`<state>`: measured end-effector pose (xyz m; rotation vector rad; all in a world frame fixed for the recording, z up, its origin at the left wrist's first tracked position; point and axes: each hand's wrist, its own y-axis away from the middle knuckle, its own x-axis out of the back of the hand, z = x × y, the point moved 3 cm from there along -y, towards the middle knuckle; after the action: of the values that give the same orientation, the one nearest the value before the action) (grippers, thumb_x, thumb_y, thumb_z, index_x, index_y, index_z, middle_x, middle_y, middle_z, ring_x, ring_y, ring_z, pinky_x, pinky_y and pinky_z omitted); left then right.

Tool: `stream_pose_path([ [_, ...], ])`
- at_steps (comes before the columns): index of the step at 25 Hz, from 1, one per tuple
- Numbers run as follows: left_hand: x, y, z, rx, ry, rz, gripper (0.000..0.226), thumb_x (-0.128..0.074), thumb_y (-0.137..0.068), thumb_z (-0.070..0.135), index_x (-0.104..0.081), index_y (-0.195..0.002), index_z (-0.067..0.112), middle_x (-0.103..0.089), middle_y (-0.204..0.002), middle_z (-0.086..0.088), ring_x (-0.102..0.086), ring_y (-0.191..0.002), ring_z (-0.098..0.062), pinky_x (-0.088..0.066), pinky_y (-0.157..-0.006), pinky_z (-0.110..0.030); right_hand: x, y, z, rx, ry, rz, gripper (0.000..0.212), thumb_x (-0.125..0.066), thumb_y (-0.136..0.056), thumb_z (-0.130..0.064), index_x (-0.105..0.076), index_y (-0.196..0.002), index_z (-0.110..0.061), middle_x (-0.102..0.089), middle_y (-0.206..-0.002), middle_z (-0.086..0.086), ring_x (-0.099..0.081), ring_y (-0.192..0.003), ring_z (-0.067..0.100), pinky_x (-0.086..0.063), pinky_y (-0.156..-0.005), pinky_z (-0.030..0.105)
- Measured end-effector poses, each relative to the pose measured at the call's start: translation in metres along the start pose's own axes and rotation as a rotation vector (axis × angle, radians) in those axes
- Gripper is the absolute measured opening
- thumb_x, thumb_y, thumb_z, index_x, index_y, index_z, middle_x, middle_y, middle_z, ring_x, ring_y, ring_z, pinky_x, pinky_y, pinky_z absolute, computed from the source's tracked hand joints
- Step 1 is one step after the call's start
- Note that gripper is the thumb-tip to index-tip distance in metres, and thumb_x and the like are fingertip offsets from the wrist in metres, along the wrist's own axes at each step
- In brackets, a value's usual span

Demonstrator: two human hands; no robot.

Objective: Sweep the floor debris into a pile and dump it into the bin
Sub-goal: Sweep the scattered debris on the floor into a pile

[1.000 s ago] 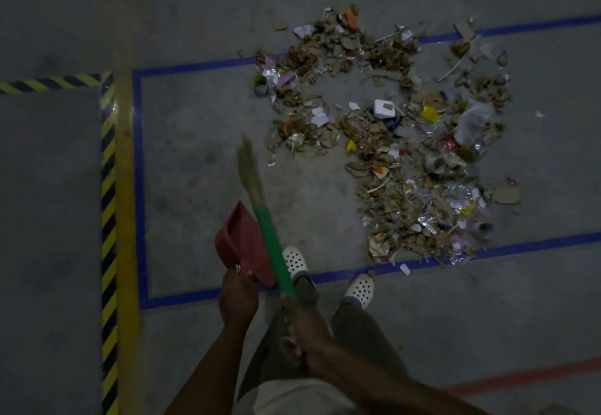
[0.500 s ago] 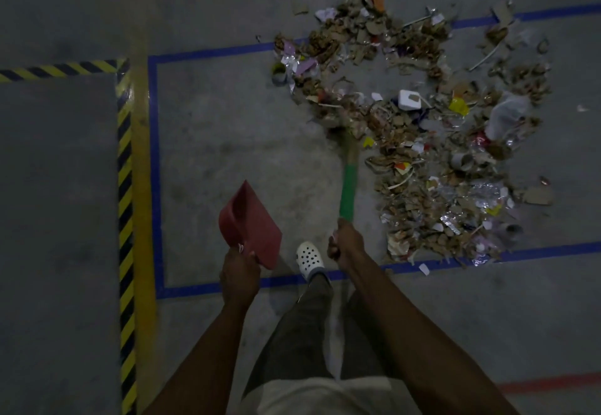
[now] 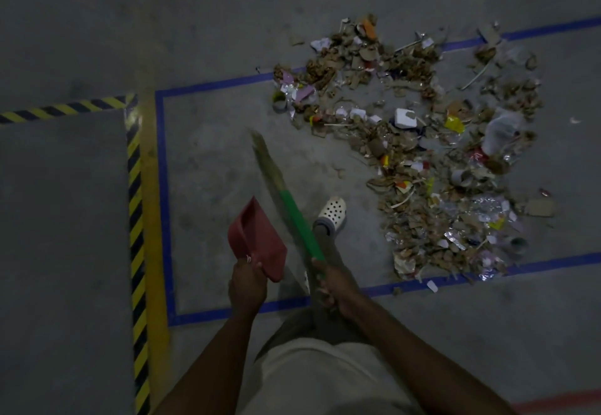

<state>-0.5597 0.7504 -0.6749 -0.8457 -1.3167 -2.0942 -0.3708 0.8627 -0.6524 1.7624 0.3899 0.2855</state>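
the left hand point(image 3: 247, 281) grips the handle end of a red dustpan point(image 3: 257, 239), held tilted with its mouth pointing away, and the right hand point(image 3: 335, 287) is wrapped round the near end of the broom point(image 3: 294, 216), on its green sleeve. its bristles point to the far left, blurred, over bare concrete and apart from the rubbish. the debris point(image 3: 422, 161) lies to the right and far side, inside and across a blue tape line point(image 3: 221, 84): a loose, wide scatter more than a pile, with a barer patch in its middle. no bin is in view.

judging by looks, it is mostly torn card, paper scraps, foil and a few small cups or tape cores (all light, dry stuff), so it should slide easily but also flick and skip away under a hard stroke. short, low strokes from the outer edge inward seem the better bet. the broom looks light enough for one hand, held on the green part for control, though the soft bristles will bend
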Motion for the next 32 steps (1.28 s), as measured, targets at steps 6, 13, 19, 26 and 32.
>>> stream_pose_path([
  [6,0.017,-0.066,0.059,-0.098,-0.103,-0.043,0.029,-0.052,-0.096,0.025,-0.054,-0.117,0.005,-0.061,-0.110,-0.018,-0.060,-0.100,-0.038,-0.049,-0.083,-0.046,0.026,-0.131,-0.107,0.044,-0.174,0.225,0.045,-0.068,-0.081,-0.054,-0.068,-0.089,-0.010,-0.060,-0.071,0.010,-0.050,-0.043,0.018,-0.036,-0.043,0.025],
  [13,0.033,-0.127,0.160,-0.229,-0.103,-0.058,0.027,-0.054,-0.096,0.023,-0.055,-0.113,0.002,-0.061,-0.105,-0.020,-0.060,-0.097,-0.039,-0.046,-0.077,-0.039,-0.018,-0.065,-0.158,0.069,-0.655,0.191,0.037,-0.059,-0.092,-0.048,-0.056,-0.100,-0.013,-0.048,-0.055,0.002,-0.041,-0.037,0.014,-0.032,-0.036,0.022],
  [19,0.071,-0.159,0.195,-0.236,-0.094,-0.045,0.026,-0.051,-0.097,0.021,-0.054,-0.111,-0.001,-0.060,-0.104,-0.023,-0.060,-0.096,-0.040,-0.042,-0.074,-0.038,-0.073,0.055,-0.154,-0.075,-0.400,-0.077,0.041,-0.065,-0.097,-0.039,-0.049,-0.067,-0.015,-0.042,-0.047,-0.002,-0.035,-0.036,0.013,-0.029,-0.038,0.021],
  [26,0.124,-0.207,0.167,-0.135,-0.088,0.039,0.030,-0.049,-0.098,0.026,-0.056,-0.111,0.000,-0.060,-0.101,-0.021,-0.060,-0.095,-0.038,-0.046,-0.076,-0.042,-0.097,-0.047,-0.234,0.007,0.099,-0.046,0.041,-0.063,-0.092,-0.052,-0.059,-0.071,-0.016,-0.055,-0.056,-0.003,-0.050,-0.046,0.012,-0.039,-0.046,0.024],
  [32,0.144,-0.266,0.165,-0.142,-0.098,0.030,0.028,-0.052,-0.098,0.021,-0.055,-0.115,0.000,-0.062,-0.106,-0.020,-0.060,-0.100,-0.038,-0.040,-0.075,-0.036,-0.128,-0.165,-0.272,-0.053,-0.048,0.165,0.049,-0.060,-0.090,-0.054,-0.063,-0.077,-0.007,-0.062,-0.062,0.011,-0.055,-0.048,0.022,-0.041,-0.050,0.030],
])
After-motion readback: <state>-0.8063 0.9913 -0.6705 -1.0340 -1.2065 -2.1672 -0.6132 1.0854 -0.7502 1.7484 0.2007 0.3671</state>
